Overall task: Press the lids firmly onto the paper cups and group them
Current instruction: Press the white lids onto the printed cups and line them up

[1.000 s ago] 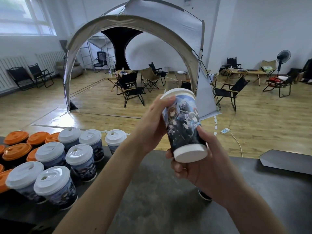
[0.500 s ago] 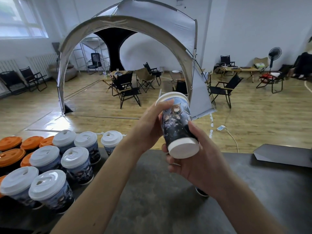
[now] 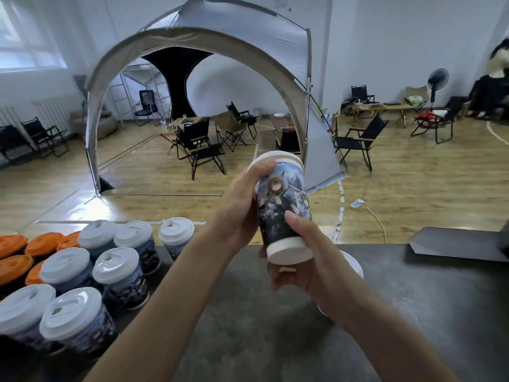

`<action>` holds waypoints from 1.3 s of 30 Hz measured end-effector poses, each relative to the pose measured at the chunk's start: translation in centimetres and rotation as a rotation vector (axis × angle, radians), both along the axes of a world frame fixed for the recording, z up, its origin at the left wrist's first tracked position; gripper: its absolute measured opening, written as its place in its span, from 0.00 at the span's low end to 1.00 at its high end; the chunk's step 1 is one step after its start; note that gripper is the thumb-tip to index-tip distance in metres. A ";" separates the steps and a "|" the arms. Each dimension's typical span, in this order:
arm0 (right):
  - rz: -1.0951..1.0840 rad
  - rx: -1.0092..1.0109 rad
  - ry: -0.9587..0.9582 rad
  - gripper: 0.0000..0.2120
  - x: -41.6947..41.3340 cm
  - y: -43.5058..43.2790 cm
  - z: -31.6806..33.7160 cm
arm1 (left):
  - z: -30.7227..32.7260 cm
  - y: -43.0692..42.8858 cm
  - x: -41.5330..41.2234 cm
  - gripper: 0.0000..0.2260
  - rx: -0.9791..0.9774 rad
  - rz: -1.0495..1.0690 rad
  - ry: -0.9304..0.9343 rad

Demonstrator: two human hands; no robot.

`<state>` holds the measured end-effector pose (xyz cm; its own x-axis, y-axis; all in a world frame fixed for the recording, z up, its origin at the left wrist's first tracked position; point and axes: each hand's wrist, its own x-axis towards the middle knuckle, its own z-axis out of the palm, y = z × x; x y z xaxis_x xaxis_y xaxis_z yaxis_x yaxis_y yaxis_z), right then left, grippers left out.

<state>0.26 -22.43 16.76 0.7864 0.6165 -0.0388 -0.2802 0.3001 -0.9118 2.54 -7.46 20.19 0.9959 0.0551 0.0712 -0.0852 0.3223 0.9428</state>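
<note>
– Cup first, as the head camera sees it: where is it?
– In the air, over the far edge of the dark table. It is tilted so that its white base faces the camera and its white lid points away.
– Who has the cup?
– Both hands. The left hand is wrapped round the upper part, with the thumb lying on the lid's rim. The right hand grips the lower part, thumb pressed on the printed side and fingers curled under the base.
– And the others?
– Seven lidded cups stand upright and close together at the left of the table, all with white lids on. Just beside them, further left, are orange lids; I cannot tell what they sit on.
– Anything near the right hand?
– A white round thing peeks out behind it, mostly hidden. Past the table are a wooden floor, a grey tent and folding chairs.
</note>
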 end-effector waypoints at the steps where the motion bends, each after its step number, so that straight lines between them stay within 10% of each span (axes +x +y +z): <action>1: -0.011 -0.019 -0.006 0.28 0.0 -0.1 0.1 | 0.0 0.1 0.2 0.30 0.005 0.027 -0.021; 8: 0.296 0.339 0.328 0.28 -0.6 -1.0 1.6 | 0.0 0.8 -0.4 0.23 -0.019 -0.062 0.034; 12: 0.176 0.147 0.198 0.26 -1.2 -0.7 1.1 | 0.1 0.8 -0.6 0.35 0.116 0.014 -0.010; 39: 0.113 0.103 0.215 0.29 -0.8 -0.6 1.1 | -1.6 1.2 -0.8 0.32 0.079 0.032 -0.022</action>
